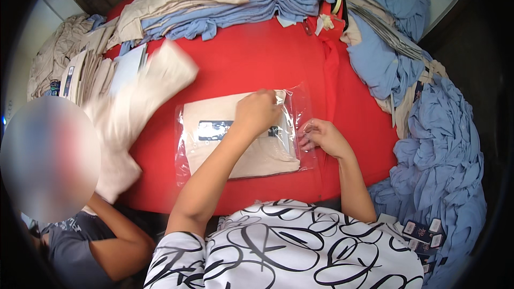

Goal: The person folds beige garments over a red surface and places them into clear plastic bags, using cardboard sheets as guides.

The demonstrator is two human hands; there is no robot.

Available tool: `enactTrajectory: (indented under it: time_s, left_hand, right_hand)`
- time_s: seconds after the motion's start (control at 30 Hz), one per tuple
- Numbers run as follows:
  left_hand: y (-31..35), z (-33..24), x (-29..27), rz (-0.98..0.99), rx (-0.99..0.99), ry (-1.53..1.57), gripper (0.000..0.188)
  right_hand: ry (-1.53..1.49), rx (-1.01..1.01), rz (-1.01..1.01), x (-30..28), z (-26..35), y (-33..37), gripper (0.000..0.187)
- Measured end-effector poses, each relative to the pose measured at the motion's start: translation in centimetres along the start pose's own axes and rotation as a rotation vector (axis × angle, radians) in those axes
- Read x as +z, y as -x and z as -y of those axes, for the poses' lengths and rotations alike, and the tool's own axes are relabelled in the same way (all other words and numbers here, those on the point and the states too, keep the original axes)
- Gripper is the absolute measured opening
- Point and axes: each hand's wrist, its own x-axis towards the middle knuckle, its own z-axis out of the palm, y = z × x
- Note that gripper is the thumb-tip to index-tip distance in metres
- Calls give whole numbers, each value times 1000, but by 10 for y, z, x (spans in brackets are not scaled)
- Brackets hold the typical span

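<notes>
A folded beige garment (211,108) with a dark blue label (214,130) lies flat in a clear plastic bag (182,168) in front of me. My left hand (259,109) reaches across it, its fingers curled down at the upper right part of the garment. What those fingertips hold, if anything, is hidden under the hand. At the bag's right edge, my right hand (324,136) has its bent fingers closed on the loose clear plastic.
Red cloth (241,53) covers the table. At left, a co-worker's arm (120,238) shows beside a blurred beige garment (144,96). Folded beige garments (91,77) stand behind it. Blue garments (241,13) line the far edge; a blue heap (439,144) fills the right, near dark tags (420,235).
</notes>
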Motion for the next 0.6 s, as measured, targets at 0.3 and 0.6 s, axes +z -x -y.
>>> enactTrajectory:
  time_s: [0.3,0.6]
  left_hand:
    - [94,44,41,-507,74,-27,30]
    - [90,50,51,-552,154,-163,36]
  right_hand:
    - [100,245,109,35,-27,37,22]
    - [265,296,-60,43,-45,58,23]
